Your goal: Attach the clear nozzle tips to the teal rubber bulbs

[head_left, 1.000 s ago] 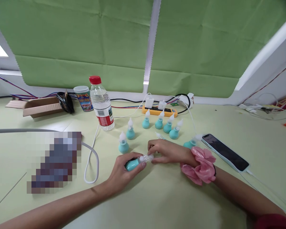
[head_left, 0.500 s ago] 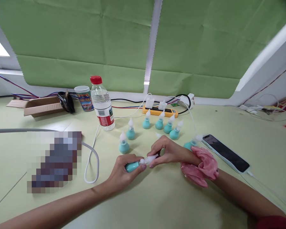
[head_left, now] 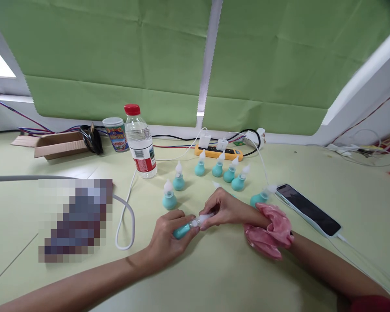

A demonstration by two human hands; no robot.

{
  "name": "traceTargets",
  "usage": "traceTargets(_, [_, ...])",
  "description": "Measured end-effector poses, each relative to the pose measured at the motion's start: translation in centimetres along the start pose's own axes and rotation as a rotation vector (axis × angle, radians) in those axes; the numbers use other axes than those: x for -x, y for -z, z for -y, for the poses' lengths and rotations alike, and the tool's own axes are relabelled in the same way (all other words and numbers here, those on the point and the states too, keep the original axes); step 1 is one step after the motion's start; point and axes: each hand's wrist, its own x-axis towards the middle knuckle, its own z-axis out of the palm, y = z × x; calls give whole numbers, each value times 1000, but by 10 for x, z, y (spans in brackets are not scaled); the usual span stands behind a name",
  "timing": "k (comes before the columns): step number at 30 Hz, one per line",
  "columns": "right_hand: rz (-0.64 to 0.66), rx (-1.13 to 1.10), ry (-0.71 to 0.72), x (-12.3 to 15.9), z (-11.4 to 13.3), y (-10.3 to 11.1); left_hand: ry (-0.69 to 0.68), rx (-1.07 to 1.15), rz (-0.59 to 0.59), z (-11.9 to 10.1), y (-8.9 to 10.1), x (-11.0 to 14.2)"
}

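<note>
My left hand (head_left: 167, 238) is closed around the teal bulb (head_left: 181, 231) of a small nasal aspirator, held tilted just above the table. My right hand (head_left: 222, 209) pinches the translucent white tip (head_left: 206, 217) at the aspirator's other end; its fingers partly cover the tip. Bulb and tip meet at a clear collar (head_left: 194, 223) between the hands. Beyond them stand several like aspirators, among them a near-left one (head_left: 169, 200) and one farther back (head_left: 199, 168). Another aspirator (head_left: 259, 199) lies on its side by my right wrist. Behind my right hand, a white tip (head_left: 217, 185) shows partly.
A red-capped water bottle (head_left: 141, 149) and a printed cup (head_left: 116, 135) stand at the back left, near an open cardboard box (head_left: 60, 147). An orange power strip (head_left: 218, 152) with chargers lies at the back. A phone (head_left: 308, 209) on a cable lies right. A white cable (head_left: 130, 199) loops left.
My right hand has shifted slightly left along the tip, its fingers now nearer the collar. A bit of teal has come into view behind my right wrist. My left hand keeps its hold.
</note>
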Motion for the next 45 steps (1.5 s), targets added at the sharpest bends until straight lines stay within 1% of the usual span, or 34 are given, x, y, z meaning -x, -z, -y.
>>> traceTargets(2, [32,-69,-55,-1,-2,-1,-26,-35,0,1,-1,1])
traceTargets(4, [55,-187,-135,-3,-5,-3,-42,-45,-7,1,-2,2])
traceTargets(7, [38,-317,-206,-6,-11,-5,-42,-32,-39,2,-2,1])
traceTargets(9, [-2,-346,-218,-8,-13,-7,-14,-18,-57,2,-1,0])
traceTargets(12, [-89,-331,-205,-8,-12,-11,60,14,-62,1,0,-3])
traceTargets(14, [-120,-318,-180,-8,-6,-13,81,43,-74,1,0,-5])
traceTargets(16, [-153,-289,-143,-8,2,-14,66,82,-87,1,-1,-5])
traceTargets(18, [-208,-211,-96,-8,13,-13,29,127,-108,1,-1,-4])
traceTargets(20, [-280,-95,-55,-8,24,-8,-31,161,-158,1,-2,-2])
traceTargets(24, [-479,128,-44,-13,37,16,-184,110,-283,0,0,4])
traceTargets(28, [-635,432,-22,-26,33,40,-373,-53,-383,-2,7,2])
traceTargets(29, [-648,508,-29,-29,29,43,-413,-103,-411,-3,11,0])
traceTargets(31, [-618,622,-70,-36,20,44,-447,-214,-459,-6,19,-6])
traceTargets(32, [-584,659,-94,-39,15,44,-432,-270,-470,-8,24,-10])
traceTargets(34, [-541,708,-114,-43,6,41,-358,-347,-466,-10,32,-17])
traceTargets(37, [-576,721,-106,-46,-3,39,-199,-357,-427,-9,40,-26])
traceTargets(39, [-609,710,-121,-46,-7,39,-112,-325,-385,-6,42,-30])
traceTargets(41, [-613,707,-136,-47,-9,39,-66,-280,-331,-1,41,-33])
traceTargets(43, [-582,713,-133,-48,-12,38,-32,-209,-265,5,40,-35])
traceTargets(45, [-540,718,-134,-50,-14,36,34,-107,-190,10,38,-36])
